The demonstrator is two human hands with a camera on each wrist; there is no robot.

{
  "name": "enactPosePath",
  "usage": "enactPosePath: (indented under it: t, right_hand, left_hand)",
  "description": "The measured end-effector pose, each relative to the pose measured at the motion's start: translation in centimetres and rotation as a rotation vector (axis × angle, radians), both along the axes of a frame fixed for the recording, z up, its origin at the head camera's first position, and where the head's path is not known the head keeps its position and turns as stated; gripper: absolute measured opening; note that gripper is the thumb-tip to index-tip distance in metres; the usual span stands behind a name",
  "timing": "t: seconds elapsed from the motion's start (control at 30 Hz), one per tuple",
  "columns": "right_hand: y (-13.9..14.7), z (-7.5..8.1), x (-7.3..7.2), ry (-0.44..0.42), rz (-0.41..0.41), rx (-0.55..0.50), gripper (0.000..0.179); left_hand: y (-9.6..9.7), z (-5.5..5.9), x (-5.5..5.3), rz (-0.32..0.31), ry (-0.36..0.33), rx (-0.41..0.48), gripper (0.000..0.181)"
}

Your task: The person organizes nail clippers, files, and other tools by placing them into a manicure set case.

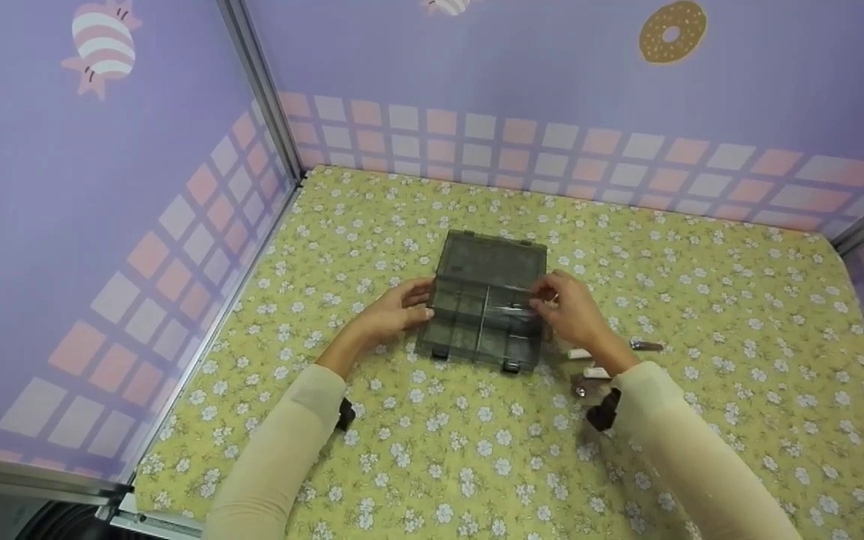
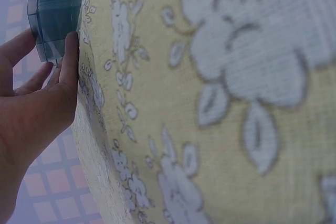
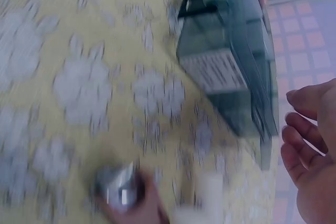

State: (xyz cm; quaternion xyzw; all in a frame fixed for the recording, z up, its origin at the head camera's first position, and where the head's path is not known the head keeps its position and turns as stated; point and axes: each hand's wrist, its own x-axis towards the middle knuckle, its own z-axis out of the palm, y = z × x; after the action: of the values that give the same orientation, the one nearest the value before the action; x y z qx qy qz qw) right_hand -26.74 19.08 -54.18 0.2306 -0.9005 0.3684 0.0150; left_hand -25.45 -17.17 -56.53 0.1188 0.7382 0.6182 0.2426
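A translucent grey-green compartment box (image 1: 462,341) lies on the flowered cloth with its lid (image 1: 492,257) folded back. My left hand (image 1: 391,311) holds the box's left side, the thumb near the front and the fingers farther back; the left wrist view shows these fingers against the box wall (image 2: 58,19). Over the right-hand compartments hovers my right hand (image 1: 571,307), its fingers loosely bent. In the right wrist view, a gap separates the right thumb and fingers (image 3: 299,145), with nothing visible between them. The box's side there bears a white printed label (image 3: 212,70).
Right of the box, partly behind the right forearm, lie two small white pieces (image 1: 595,373), a brownish item with a shiny metal end (image 1: 582,390) and a slim dark metallic item (image 1: 646,346). Purple patterned panels (image 1: 514,67) rise behind and beside the cloth (image 1: 432,442).
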Motion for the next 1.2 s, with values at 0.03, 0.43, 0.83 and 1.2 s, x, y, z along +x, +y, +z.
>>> enactPosePath:
  t: [0.03, 0.43, 0.83, 1.2]
  right_hand:
    - [0.5, 0.1, 0.1, -0.008, 0.003, 0.009, 0.015]
    - [6.8, -0.6, 1.6, -0.099, 0.034, 0.126, 0.011]
    - [10.6, -0.7, 4.0, -0.109, 0.113, 0.142, 0.012]
    - [11.6, -0.7, 5.1, -0.198, 0.097, 0.162, 0.025]
  left_hand:
    - [0.0, 0.0, 0.0, -0.001, 0.001, 0.003, 0.071]
    - [0.2, 0.0, -0.1, 0.013, -0.007, -0.016, 0.07]
    - [0.3, 0.0, -0.1, 0.019, -0.024, 0.009, 0.071]
    - [0.2, 0.0, -0.2, 0.015, -0.028, 0.015, 0.071]
